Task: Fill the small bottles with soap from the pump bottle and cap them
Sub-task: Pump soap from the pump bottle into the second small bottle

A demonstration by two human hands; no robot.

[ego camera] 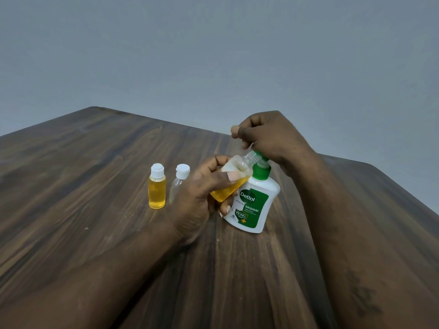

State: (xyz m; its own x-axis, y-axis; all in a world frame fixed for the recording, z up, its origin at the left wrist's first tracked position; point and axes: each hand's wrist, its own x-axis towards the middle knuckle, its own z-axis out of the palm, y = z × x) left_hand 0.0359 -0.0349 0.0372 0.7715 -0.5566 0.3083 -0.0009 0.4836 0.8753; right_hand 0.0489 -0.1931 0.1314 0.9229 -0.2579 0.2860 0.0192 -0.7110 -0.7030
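The left hand [202, 193] is gripping a small bottle [238, 166], thumb across its front and fingers wrapped round the back. It is holding the bottle tilted, open neck pointing up and toward the right hand, so that the mouth is sitting right at the spout. Yellow soap is pooling in the lower part of this bottle, roughly half of it by my judgement, while the part near the neck is showing clear.

The right hand [268, 136] is sitting on top of the pump bottle [251, 205], fingers curled down over the green pump head [261, 162], apparently pressing it to push soap out. The pump bottle is standing on the table [95, 162] directly under the right hand and touching the left hand's fingertips; it is leaning a little, probably from the push.

Just beyond the left hand's knuckles, on its outer side, a clear bottle [177, 186] with a white cap is waiting, looking empty. One step further out from the left hand, a full bottle [157, 188] of yellow soap is standing upright with its white cap on, seemingly parked out of the way as finished.

So the filling of the second bottle seems to be under way, with capping yet to come.
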